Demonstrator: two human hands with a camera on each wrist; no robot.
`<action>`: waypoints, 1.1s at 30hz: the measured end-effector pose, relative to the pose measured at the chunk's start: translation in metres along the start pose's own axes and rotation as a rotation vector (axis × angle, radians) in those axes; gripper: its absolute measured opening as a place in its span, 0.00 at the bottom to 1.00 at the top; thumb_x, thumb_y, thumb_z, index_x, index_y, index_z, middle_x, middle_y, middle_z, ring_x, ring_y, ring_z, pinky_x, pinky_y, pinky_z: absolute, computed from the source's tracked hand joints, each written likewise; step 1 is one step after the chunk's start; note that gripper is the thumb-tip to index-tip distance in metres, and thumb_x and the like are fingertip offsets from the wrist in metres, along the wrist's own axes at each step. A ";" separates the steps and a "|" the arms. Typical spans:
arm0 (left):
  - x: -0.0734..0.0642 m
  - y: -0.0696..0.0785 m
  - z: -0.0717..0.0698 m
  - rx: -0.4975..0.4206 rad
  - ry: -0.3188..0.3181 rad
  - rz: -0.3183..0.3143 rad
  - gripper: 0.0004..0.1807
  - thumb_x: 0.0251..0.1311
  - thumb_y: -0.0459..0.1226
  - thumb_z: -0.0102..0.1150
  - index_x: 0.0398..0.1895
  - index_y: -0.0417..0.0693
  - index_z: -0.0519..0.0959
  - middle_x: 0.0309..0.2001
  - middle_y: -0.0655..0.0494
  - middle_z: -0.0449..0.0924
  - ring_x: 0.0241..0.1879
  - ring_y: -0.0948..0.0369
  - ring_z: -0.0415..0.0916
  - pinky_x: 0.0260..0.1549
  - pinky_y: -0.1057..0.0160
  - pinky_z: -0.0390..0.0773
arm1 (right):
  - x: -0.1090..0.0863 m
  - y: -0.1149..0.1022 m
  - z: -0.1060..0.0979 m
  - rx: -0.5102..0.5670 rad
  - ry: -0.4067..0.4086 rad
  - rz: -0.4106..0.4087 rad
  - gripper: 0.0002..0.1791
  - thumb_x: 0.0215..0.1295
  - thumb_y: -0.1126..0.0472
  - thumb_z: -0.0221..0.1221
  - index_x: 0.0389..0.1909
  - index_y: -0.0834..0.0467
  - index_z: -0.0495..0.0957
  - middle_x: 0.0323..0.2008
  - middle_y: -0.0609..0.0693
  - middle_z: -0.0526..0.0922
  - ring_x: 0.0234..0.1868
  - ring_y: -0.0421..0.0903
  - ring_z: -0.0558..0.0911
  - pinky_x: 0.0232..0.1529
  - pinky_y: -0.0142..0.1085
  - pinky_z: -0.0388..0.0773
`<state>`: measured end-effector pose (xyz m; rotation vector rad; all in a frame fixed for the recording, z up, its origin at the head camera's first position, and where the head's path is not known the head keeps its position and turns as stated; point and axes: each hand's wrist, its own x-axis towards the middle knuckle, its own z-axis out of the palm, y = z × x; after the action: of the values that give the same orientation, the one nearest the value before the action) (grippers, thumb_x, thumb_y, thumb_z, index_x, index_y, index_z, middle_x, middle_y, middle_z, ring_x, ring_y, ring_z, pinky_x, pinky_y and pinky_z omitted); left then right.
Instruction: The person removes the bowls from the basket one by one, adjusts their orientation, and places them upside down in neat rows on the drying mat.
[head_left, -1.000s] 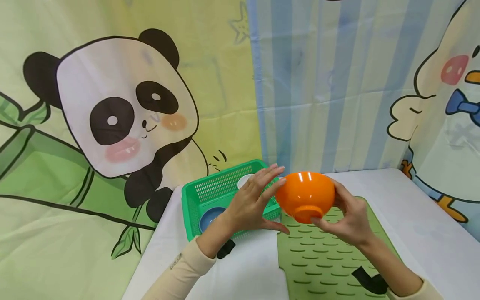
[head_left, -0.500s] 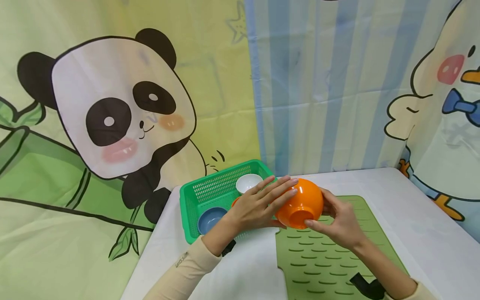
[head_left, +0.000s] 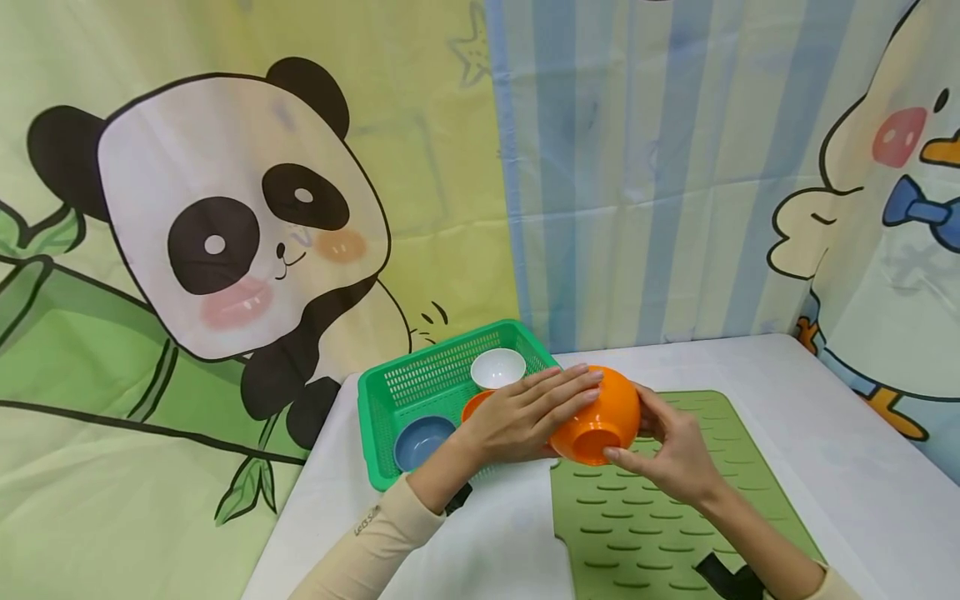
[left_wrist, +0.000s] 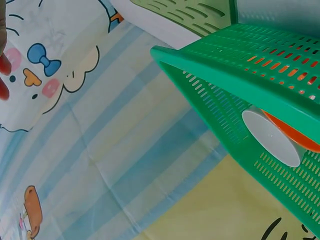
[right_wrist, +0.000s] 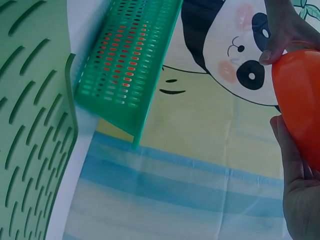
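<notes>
An orange bowl (head_left: 603, 408) is held up above the table, tilted with its round base toward me. My right hand (head_left: 675, 450) grips its right side, the thumb near the base. My left hand (head_left: 517, 417) lies over its left side with the fingers straight and close together. In the right wrist view the orange bowl (right_wrist: 300, 100) shows at the right edge, between both hands. Only a few fingertips (left_wrist: 4, 75) appear at the left border of the left wrist view. The bowl's inside is hidden.
A green plastic basket (head_left: 408, 367) stands at the left back, holding a white bowl (head_left: 498, 369), another orange bowl (head_left: 474, 404) and a blue bowl (head_left: 424, 442). A green ridged mat (head_left: 637, 533) lies on the white table (head_left: 495, 550). Printed curtains (head_left: 600, 167) hang behind.
The orange bowl has shifted left and slightly down with my right hand. My left hand has gone from spread fingers at the bowl's edge to lying over its side.
</notes>
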<state>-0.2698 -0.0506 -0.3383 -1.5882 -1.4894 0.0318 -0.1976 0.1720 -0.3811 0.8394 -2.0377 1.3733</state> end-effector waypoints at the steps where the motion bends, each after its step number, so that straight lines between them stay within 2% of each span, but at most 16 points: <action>1: 0.000 0.000 0.000 0.002 0.008 0.006 0.38 0.62 0.50 0.52 0.66 0.33 0.56 0.63 0.43 0.63 0.65 0.51 0.57 0.61 0.56 0.59 | 0.000 0.000 0.000 0.000 -0.003 0.000 0.42 0.39 0.73 0.70 0.60 0.69 0.65 0.44 0.60 0.79 0.37 0.39 0.81 0.35 0.29 0.79; 11: 0.000 0.001 -0.002 0.010 0.063 0.032 0.35 0.63 0.49 0.52 0.64 0.32 0.59 0.62 0.41 0.65 0.64 0.50 0.59 0.61 0.56 0.61 | -0.002 0.002 0.003 -0.015 -0.005 -0.006 0.41 0.39 0.73 0.69 0.59 0.70 0.65 0.44 0.58 0.79 0.37 0.38 0.81 0.34 0.29 0.79; 17: -0.001 0.001 -0.002 -0.005 0.084 0.022 0.36 0.61 0.49 0.54 0.63 0.32 0.59 0.61 0.40 0.66 0.63 0.49 0.60 0.60 0.56 0.62 | -0.002 0.002 0.004 -0.006 -0.002 -0.005 0.44 0.40 0.74 0.69 0.63 0.69 0.61 0.47 0.60 0.77 0.40 0.38 0.80 0.36 0.29 0.79; 21: -0.001 0.001 0.000 -0.030 0.091 -0.006 0.38 0.59 0.50 0.57 0.63 0.32 0.59 0.61 0.40 0.65 0.64 0.50 0.60 0.60 0.56 0.62 | -0.002 0.002 0.003 -0.026 0.002 -0.014 0.48 0.43 0.73 0.68 0.68 0.63 0.57 0.53 0.62 0.74 0.44 0.38 0.80 0.41 0.28 0.77; 24: -0.003 0.002 0.002 -0.072 0.088 -0.047 0.41 0.56 0.51 0.60 0.63 0.32 0.58 0.62 0.40 0.64 0.64 0.50 0.59 0.60 0.57 0.62 | 0.001 -0.003 0.003 -0.058 0.024 -0.091 0.46 0.45 0.70 0.68 0.68 0.64 0.57 0.57 0.62 0.72 0.48 0.38 0.78 0.44 0.27 0.75; 28: -0.005 0.005 0.005 -0.127 0.102 -0.099 0.44 0.51 0.52 0.63 0.62 0.31 0.58 0.63 0.40 0.63 0.64 0.50 0.58 0.60 0.57 0.62 | 0.009 -0.019 0.004 -0.069 0.057 -0.240 0.40 0.53 0.62 0.66 0.62 0.75 0.59 0.58 0.67 0.69 0.53 0.39 0.76 0.46 0.26 0.74; 33: -0.003 0.011 0.006 -0.184 0.133 -0.163 0.48 0.46 0.53 0.66 0.62 0.31 0.58 0.63 0.40 0.62 0.64 0.50 0.59 0.59 0.56 0.63 | 0.014 -0.031 0.005 -0.065 0.077 -0.332 0.37 0.61 0.55 0.60 0.59 0.80 0.60 0.57 0.73 0.66 0.56 0.42 0.74 0.49 0.26 0.72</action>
<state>-0.2655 -0.0476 -0.3503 -1.5737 -1.5472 -0.3059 -0.1841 0.1555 -0.3540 1.0258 -1.7778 1.1313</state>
